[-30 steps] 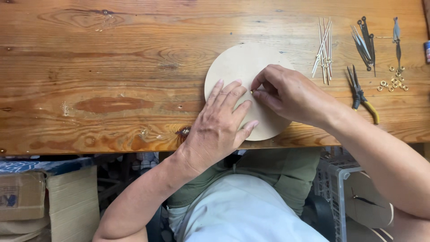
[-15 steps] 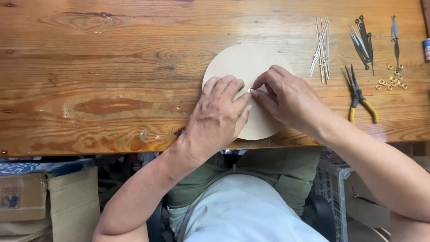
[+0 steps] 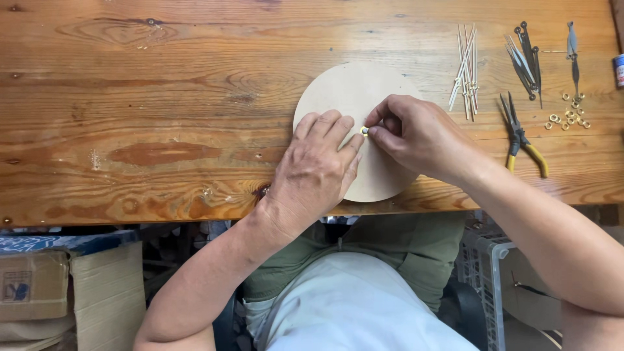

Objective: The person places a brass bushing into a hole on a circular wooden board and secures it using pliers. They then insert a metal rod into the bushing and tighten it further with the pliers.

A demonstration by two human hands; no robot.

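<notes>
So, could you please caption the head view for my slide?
Left hand steadies a round wooden disc while right hand sets a small brass ring at its centre.

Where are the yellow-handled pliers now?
In the head view, the pliers lie on the wooden table, right of the right hand, below the dark metal pieces.

single head cam, top-down

worn on the person's head, looks straight down, fairly near, at the wooden table; table's near edge crosses mid-frame, lap and cardboard boxes below. no second view.
</notes>
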